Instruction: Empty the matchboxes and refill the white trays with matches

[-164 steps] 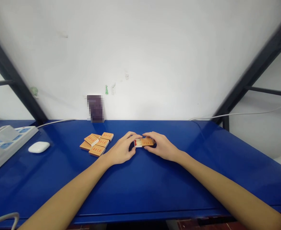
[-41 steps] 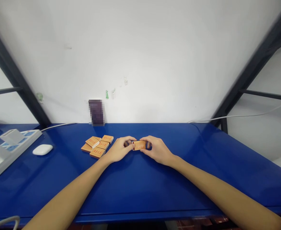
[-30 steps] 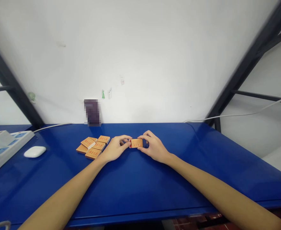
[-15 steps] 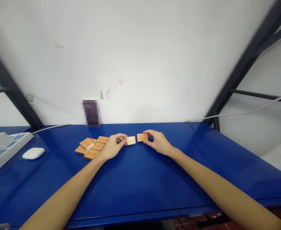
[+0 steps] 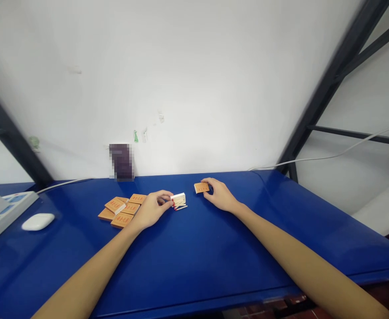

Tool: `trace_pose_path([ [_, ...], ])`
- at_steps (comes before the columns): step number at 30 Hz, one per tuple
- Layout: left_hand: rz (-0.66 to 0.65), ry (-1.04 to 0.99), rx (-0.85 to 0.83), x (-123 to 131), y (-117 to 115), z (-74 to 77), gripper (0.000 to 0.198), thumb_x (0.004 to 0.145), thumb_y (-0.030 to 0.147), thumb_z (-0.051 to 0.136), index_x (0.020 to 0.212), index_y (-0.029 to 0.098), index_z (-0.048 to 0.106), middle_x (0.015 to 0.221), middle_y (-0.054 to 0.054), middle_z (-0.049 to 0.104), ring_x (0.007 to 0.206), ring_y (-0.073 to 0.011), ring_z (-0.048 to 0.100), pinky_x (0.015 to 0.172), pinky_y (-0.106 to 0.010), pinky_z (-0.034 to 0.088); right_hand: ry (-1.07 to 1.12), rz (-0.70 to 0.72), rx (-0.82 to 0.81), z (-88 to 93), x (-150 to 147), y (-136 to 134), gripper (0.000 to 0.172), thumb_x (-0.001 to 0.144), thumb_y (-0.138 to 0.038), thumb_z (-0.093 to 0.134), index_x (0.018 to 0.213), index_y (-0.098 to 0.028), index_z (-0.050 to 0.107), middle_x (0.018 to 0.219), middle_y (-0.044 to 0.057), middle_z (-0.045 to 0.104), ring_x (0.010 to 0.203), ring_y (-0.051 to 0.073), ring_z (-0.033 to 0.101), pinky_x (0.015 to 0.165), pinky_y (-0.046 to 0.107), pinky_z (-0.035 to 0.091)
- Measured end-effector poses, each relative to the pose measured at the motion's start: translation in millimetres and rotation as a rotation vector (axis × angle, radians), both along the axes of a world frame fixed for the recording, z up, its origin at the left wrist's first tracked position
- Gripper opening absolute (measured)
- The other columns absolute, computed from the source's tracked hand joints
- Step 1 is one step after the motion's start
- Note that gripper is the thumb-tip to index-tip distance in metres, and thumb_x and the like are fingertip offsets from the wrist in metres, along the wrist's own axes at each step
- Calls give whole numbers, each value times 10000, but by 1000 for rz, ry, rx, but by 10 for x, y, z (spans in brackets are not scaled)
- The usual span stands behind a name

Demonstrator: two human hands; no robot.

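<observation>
My left hand [image 5: 152,207] pinches the white inner tray of a matchbox [image 5: 178,198], tipped over just above the blue table [image 5: 194,252]. A few red-tipped matches [image 5: 180,206] lie on the table beneath the tray. My right hand [image 5: 219,195] grips the orange outer sleeve [image 5: 201,188], held a little to the right of the tray. A pile of several orange matchboxes [image 5: 119,207] lies just left of my left hand.
A white oval case [image 5: 37,221] and a white power strip [image 5: 0,212] sit at the far left. A dark blurred object [image 5: 121,161] stands against the white wall. Black frame struts [image 5: 327,84] and a white cable [image 5: 313,158] are at the right.
The tray came fully out of the sleeve and the hands drew apart. My left hand tipped the tray and matches fell onto the table. The view shifted right.
</observation>
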State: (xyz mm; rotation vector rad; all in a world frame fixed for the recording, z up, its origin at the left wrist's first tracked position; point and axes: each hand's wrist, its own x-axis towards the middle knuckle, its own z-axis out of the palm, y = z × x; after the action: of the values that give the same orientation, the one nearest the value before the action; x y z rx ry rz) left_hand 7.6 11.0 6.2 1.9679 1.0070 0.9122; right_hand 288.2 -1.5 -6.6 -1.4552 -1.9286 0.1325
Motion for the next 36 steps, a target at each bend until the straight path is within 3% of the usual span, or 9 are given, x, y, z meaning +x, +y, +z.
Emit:
trace_pose_path([
  [5,0,11,-11,2,-10,24,299,758,386,665,962,168,686,880,-57,733,789,-191,660,713,-300,492,-14,-83,-38,-17,94,26,379,815,-177,610,1193,-167,619,1170,104,635,1050,240,627,962,395,481],
  [23,0,121,26,11,-130,124,248,756,376,669,916,197,732,661,6,622,595,-146,530,565,-253,376,-81,-66,-72,9,26,-17,378,839,-179,589,1216,-191,610,1143,84,626,1097,243,589,981,406,460],
  [36,-13,38,-23,-7,-60,66,256,748,357,686,929,179,714,653,12,623,585,-136,549,603,-260,419,-110,-70,-97,18,41,-29,399,860,-230,573,1258,-218,581,1098,68,585,983,219,613,886,361,488],
])
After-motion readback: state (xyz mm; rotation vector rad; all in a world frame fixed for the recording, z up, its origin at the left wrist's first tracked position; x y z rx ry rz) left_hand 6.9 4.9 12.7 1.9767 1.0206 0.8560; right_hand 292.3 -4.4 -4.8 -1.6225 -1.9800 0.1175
